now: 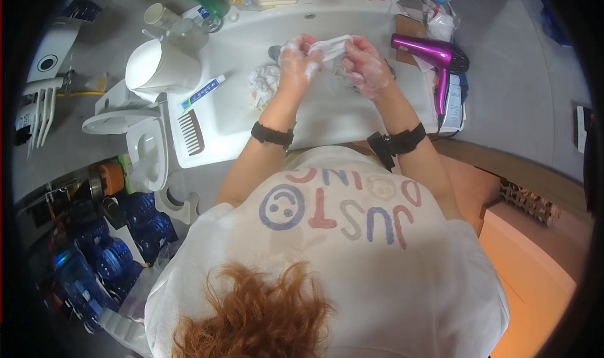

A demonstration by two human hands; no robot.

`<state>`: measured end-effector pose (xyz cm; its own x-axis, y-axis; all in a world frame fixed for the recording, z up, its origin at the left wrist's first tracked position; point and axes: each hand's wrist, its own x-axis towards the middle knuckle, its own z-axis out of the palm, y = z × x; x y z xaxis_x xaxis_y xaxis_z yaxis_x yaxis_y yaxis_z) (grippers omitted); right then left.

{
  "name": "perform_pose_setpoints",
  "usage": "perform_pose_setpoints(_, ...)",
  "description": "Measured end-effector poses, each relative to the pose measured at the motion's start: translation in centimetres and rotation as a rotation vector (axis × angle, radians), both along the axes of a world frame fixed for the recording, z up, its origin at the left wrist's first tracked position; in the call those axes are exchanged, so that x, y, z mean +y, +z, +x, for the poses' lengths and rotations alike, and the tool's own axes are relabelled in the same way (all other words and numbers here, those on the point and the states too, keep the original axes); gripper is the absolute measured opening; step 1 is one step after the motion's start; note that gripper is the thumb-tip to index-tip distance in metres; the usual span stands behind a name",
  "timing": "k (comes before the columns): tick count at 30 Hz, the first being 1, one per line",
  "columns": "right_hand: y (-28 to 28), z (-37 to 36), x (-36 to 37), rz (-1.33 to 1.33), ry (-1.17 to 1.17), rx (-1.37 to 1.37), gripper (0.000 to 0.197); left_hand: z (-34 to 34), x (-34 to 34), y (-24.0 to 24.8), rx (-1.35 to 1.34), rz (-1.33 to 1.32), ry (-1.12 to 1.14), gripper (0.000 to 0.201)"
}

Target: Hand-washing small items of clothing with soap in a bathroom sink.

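Note:
A small white cloth (pixel 331 46) is stretched between my two hands above the white sink (pixel 236 126). My left hand (pixel 297 67), coated in white suds, grips one end with its fingers closed. The other end is pinched in the fingers of my right hand (pixel 367 70), which is also soapy. Whether the cloth is a garment I cannot tell. Beside my left wrist, a bunched wet white cloth (pixel 264 85) lies in the basin. Both wrists wear black bands.
Left of the basin stand a white bucket (pixel 160 68), a blue-and-white tube (pixel 202 94) and a dark comb (pixel 190 133). A purple hair dryer (pixel 434 53) lies on the right rim, its handle toward me. A toilet (pixel 150 150) and blue water bottles (pixel 113 257) are at left.

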<state>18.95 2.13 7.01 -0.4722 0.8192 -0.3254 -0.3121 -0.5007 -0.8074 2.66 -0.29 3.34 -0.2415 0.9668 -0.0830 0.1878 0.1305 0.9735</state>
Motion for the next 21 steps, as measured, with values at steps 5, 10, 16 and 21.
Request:
perform_pose_setpoints(5, -0.5, 0.3, 0.2, -0.280, 0.033, 0.388, 0.021, -0.8, -0.3, -0.1, -0.082, -0.045, 0.061, 0.014)
perform_pose_setpoints(10, -1.0, 1.8, 1.3, -0.442, 0.072, 0.394, 0.026, -1.6, -0.3, 1.3, -1.002, -0.243, 0.145, 0.022)
perform_pose_setpoints(16, -0.9, 1.9, 1.6, -0.429, 0.026, 0.363, 0.025, -1.6, -0.4, 1.9, -1.576, -0.231, 0.076, 0.026)
perform_pose_setpoints(21, -0.8, 1.2, 1.3, -0.378, 0.053, 0.343, 0.024, -2.1, -0.3, 2.0, -1.760, -0.175, -0.035, 0.024)
